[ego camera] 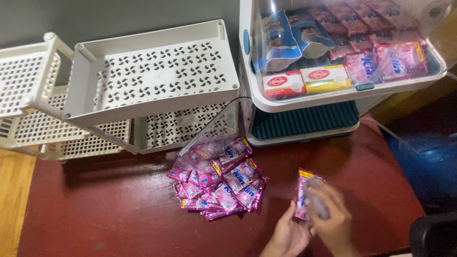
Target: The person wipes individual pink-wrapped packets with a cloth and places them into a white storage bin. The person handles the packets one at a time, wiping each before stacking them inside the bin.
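Both hands hold one small pink sachet [303,183] low in the middle of the view, above a dark red table [119,209]. My left hand [288,234] grips its lower edge from below. My right hand [331,216] lies over its front, fingers blurred. A loose heap of several more pink sachets [219,181] rests on the table to the left of my hands, apart from them.
A white perforated plastic rack [152,81] with tiers stands at the back left. At the back right a clear-lidded white tray [342,93] holds pink sachets, two blue pouches and two boxed soap bars, above a teal tray. A black chair edge shows at bottom right.
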